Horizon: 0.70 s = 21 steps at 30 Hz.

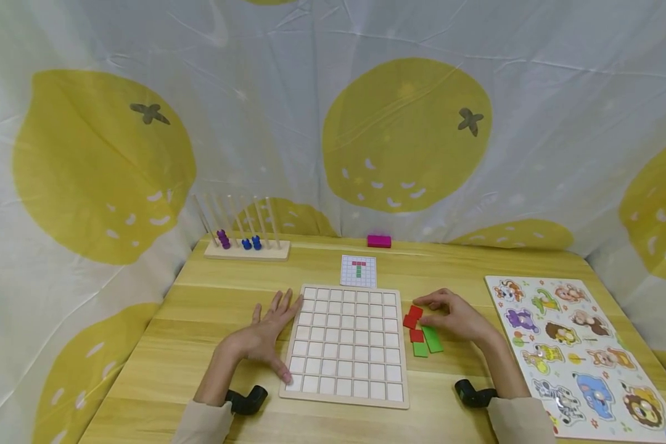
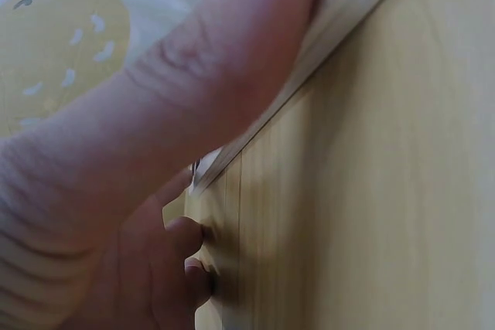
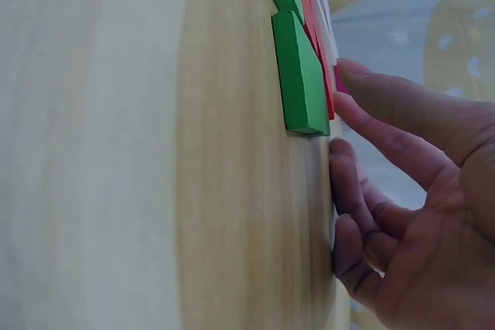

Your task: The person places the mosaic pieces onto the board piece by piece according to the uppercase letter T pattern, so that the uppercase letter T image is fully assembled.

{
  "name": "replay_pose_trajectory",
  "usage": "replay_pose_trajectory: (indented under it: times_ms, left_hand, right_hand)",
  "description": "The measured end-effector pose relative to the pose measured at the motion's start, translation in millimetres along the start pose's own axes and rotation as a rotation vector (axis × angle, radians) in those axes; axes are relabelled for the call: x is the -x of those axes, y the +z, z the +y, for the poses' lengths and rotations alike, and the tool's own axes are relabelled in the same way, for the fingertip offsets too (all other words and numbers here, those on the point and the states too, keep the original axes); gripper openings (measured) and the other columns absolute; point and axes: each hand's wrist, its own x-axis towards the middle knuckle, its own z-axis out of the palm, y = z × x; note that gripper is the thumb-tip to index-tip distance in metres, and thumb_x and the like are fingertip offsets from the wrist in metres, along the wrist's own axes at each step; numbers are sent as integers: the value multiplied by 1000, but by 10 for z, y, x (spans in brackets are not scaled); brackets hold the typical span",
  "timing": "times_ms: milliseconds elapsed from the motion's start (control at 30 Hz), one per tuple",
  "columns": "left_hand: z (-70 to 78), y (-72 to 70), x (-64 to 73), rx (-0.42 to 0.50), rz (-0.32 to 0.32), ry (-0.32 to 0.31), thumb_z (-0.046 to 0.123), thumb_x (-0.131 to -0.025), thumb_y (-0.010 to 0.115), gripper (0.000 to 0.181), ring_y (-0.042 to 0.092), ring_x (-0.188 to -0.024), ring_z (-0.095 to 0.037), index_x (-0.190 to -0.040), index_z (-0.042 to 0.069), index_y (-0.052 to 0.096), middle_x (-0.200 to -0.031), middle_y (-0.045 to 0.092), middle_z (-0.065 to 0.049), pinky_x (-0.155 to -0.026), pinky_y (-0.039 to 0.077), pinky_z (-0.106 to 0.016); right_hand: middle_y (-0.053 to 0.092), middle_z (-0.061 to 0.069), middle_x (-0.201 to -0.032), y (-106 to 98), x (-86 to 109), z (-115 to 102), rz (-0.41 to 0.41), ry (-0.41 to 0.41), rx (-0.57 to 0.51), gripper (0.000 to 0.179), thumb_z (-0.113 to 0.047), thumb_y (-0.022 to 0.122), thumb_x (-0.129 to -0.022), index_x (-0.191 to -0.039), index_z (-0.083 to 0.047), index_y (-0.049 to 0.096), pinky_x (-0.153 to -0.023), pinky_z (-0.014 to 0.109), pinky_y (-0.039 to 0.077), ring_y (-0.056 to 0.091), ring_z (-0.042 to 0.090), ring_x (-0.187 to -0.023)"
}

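Note:
A wooden grid board (image 1: 344, 402) with white squares lies flat in the head view. My left hand (image 1: 267, 333) rests at its left side, fingers spread, index fingertip by the upper edge and thumb on the lower left corner. In the left wrist view the thumb (image 2: 193, 67) lies across the board's edge (image 2: 309, 59). My right hand (image 1: 455, 316) is at the tiles right of the board, thumb and index fingertips apart beside the top red tile (image 1: 415, 312). Two more red tiles, a green square tile (image 1: 420, 349) and a long green tile (image 1: 431, 339) lie there.
A pattern card (image 1: 358, 271) with a red and green T touches the board's top. Behind stand a peg rack (image 1: 246, 250) with purple and blue bear figures and a magenta block (image 1: 379, 241). An animal puzzle board (image 1: 583, 357) lies at right. A lemon-print curtain hangs behind.

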Motion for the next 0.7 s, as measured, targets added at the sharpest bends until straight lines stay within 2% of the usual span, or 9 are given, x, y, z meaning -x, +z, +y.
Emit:
replay_pose_trajectory:
  times_ms: [300,467,700]
  left_hand:
    - [-6,12,9,2,5,-8,36,-53,101,154,-21,-158,-45,-167,9,1,-171,-17,-23,-121,-17,-73]
    - [-4,15,9,6,12,-1,36,-53,102,154,-21,-157,-45,-167,9,2,-171,-17,-23,-121,-17,-73]
    - [-8,13,1,-2,9,9,37,-54,101,153,-21,-157,-46,-167,8,2,-171,-17,-23,-120,-16,-74]
  right_hand:
    - [59,16,-126,18,-14,-8,10,5,1,37,-21,77,-94,-128,-7,72,-100,45,49,55,29,-115]
    - [59,16,-125,25,-21,-27,16,12,-12,35,-20,77,-94,-127,-7,73,-97,41,49,55,28,-114]
    - [61,16,-119,46,-31,-41,40,3,-10,30,-14,79,-91,-120,-5,74,-94,40,48,55,27,-107]
